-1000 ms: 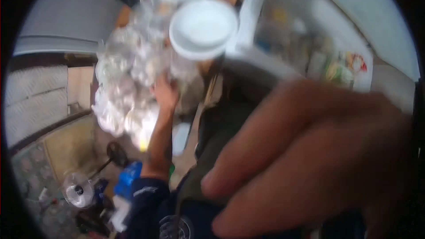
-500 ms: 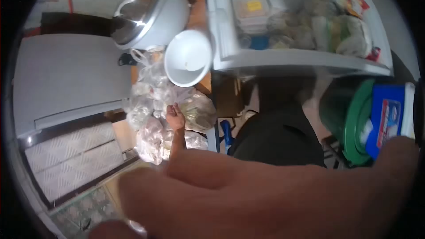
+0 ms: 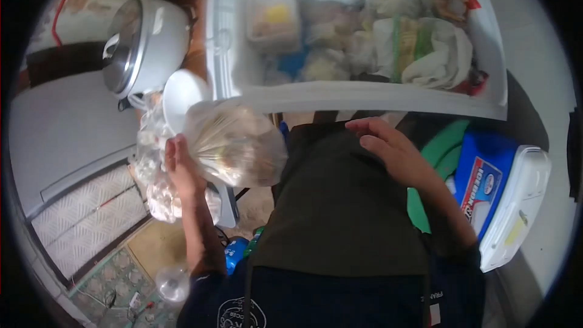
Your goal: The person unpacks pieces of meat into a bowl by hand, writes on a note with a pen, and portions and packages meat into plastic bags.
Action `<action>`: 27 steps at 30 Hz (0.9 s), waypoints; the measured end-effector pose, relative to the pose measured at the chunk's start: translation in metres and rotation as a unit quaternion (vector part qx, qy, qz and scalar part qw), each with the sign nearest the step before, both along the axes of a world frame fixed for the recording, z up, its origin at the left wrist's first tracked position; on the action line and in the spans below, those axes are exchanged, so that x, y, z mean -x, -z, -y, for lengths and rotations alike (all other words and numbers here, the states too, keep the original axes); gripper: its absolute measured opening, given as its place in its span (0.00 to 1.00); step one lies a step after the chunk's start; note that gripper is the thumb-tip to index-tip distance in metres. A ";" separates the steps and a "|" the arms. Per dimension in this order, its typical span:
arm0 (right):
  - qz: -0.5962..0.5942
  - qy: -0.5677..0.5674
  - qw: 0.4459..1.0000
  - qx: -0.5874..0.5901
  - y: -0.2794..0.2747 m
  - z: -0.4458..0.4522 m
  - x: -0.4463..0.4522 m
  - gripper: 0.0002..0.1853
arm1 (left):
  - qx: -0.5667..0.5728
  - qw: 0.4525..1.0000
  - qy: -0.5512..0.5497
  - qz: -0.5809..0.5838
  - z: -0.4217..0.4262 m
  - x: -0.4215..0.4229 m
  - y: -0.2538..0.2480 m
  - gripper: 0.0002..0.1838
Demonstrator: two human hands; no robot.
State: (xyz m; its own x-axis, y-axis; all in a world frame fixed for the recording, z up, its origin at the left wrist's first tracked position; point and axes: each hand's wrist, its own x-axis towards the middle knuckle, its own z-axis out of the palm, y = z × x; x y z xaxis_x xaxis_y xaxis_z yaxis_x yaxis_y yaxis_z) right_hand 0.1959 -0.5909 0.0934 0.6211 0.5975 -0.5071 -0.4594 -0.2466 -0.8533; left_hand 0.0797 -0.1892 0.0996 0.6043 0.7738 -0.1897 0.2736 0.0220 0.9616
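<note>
My left hand point(image 3: 183, 169) is closed on the gathered top of a knotted clear plastic bag point(image 3: 238, 144). The bag is full and bulges to the right, its pale contents too blurred to name. In front of my body hangs my right hand point(image 3: 388, 147), fingers stretched out and holding nothing. Just beyond both hands is a pulled-out white drawer point(image 3: 364, 98). Inside it are a lidded plastic container point(image 3: 273, 19), a white bag with a green stripe point(image 3: 440, 51) and several other wrapped packs. More clear plastic bags point(image 3: 161, 191) lie left of my left hand.
A rice cooker point(image 3: 161, 39) and a white bowl point(image 3: 184, 98) stand at the left back. To my right are a blue ice box point(image 3: 480, 167) with a white lid point(image 3: 516, 200) and a green round rim point(image 3: 440, 152). A grey panel point(image 3: 73, 136) fills the far left.
My left hand has lifted the full plastic bag off the pile of bags. My right hand, earlier large and close to the camera, has moved down and away. The view has shifted right.
</note>
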 end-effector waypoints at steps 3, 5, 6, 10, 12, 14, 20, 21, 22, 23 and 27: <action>0.071 0.087 0.994 0.004 0.031 0.027 -0.013 0.20 | -0.036 0.991 0.099 0.079 0.026 -0.065 0.070 0.11; 0.093 0.131 0.985 0.066 0.055 0.048 -0.017 0.19 | 0.072 0.979 0.164 -0.098 0.087 -0.141 0.046 0.14; 0.102 0.153 0.978 0.098 0.064 0.060 -0.017 0.19 | 0.095 0.975 0.188 -0.071 0.105 -0.174 0.062 0.14; 0.074 0.284 0.919 0.264 0.077 0.114 0.023 0.19 | 0.171 0.964 0.197 -0.049 0.150 -0.301 0.147 0.13; 0.012 0.363 0.865 0.347 0.082 0.143 0.072 0.19 | 0.135 0.967 0.200 -0.077 0.156 -0.354 0.207 0.13; -0.042 0.495 0.797 0.343 0.106 0.169 0.156 0.19 | 0.127 0.971 0.200 -0.036 0.155 -0.406 0.272 0.14; -0.259 0.566 0.676 0.396 0.120 0.097 0.360 0.19 | -0.292 0.896 0.262 -0.208 0.092 -0.522 0.453 0.19; -0.267 0.504 0.710 0.414 0.136 0.082 0.401 0.19 | -0.291 0.877 0.288 -0.251 0.108 -0.515 0.413 0.18; -0.264 0.459 0.736 0.422 0.150 0.066 0.433 0.20 | -0.295 0.860 0.313 -0.275 0.119 -0.511 0.387 0.18; -0.256 0.435 0.754 0.422 0.164 0.052 0.449 0.21 | -0.302 0.848 0.334 -0.281 0.126 -0.509 0.370 0.17; -0.259 0.490 0.734 0.394 0.129 0.008 0.352 0.21 | -0.309 0.809 0.458 -0.201 0.131 -0.496 0.345 0.14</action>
State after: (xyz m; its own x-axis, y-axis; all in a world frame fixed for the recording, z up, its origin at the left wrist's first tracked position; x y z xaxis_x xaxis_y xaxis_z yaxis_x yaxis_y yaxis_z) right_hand -0.1566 -0.5986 -0.0352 0.1593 -0.6116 -0.7750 -0.9576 0.0952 -0.2720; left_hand 0.5758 -0.3199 -0.2453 0.9637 0.0592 -0.2605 0.1966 -0.8174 0.5415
